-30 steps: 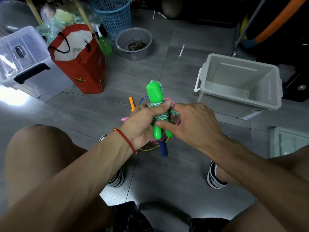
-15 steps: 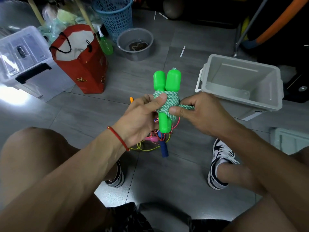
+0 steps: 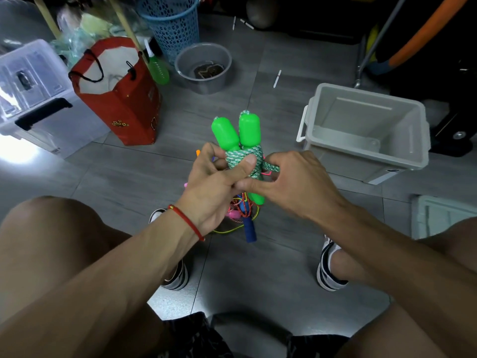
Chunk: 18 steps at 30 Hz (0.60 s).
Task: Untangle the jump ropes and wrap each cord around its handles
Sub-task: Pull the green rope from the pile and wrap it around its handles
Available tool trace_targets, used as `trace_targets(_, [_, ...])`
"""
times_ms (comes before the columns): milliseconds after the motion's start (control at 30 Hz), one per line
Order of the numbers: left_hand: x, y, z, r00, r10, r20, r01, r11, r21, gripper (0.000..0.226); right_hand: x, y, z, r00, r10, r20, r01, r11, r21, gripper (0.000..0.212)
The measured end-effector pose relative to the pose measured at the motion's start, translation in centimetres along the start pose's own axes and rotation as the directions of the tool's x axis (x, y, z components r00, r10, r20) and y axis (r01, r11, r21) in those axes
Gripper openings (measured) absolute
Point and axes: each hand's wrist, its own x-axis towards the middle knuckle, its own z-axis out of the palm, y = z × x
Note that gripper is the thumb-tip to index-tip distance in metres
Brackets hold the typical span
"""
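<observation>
Two bright green jump-rope handles (image 3: 244, 131) stand side by side, tops pointing away from me, with green-and-white braided cord (image 3: 244, 157) wound round their middle. My left hand (image 3: 215, 184) grips the bundle, thumb pressed across the coils. My right hand (image 3: 294, 186) pinches the loose cord end (image 3: 272, 167) at the bundle's right side. On the floor under my hands lies a tangle of thin red and yellow cords (image 3: 238, 211) with a dark blue handle (image 3: 249, 229), a pink handle (image 3: 233, 215) and an orange handle tip (image 3: 198, 152).
An open grey plastic bin (image 3: 366, 130) stands on the floor at the right. A red paper bag (image 3: 121, 99), a clear lidded box (image 3: 33, 94), a blue mesh basket (image 3: 171, 27) and a grey bowl (image 3: 204, 67) sit further back. My knees and shoes flank the tangle.
The handle bundle rose and turned so both green tops show. My right hand shifted from its front to its right side and now pulls the cord end there.
</observation>
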Motion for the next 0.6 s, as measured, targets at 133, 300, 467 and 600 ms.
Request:
trace_targets(133, [0.2,1.3,-0.9,0.994,-0.064,0.091,0.06,0.997,0.046,0.038,0.7,1.1,-0.5,0.997,-0.079,0.008,0.078,0.993,0.092,0.06])
trace_targets(300, [0.7,2.9,-2.7,0.918,-0.208,0.338,0.181,0.977,0.108,0.067,1.4,2.4,-2.4,0.945,-0.263,0.193,0.16,0.889,0.43,0.046])
trace_targets(467, [0.4,2.9,-2.7,0.841,-0.306,0.447,0.265,0.952,0.154,0.085,1.1,2.6,-2.3,0.893,-0.337,0.298,0.139,0.838,0.528,0.038])
trace_targets(600, [0.6,2.8,-2.3,0.901,-0.273,0.338,0.224,0.958,0.178,0.065,1.7,2.9,-1.4,0.971,-0.174,0.161,0.103,0.922,0.374,0.045])
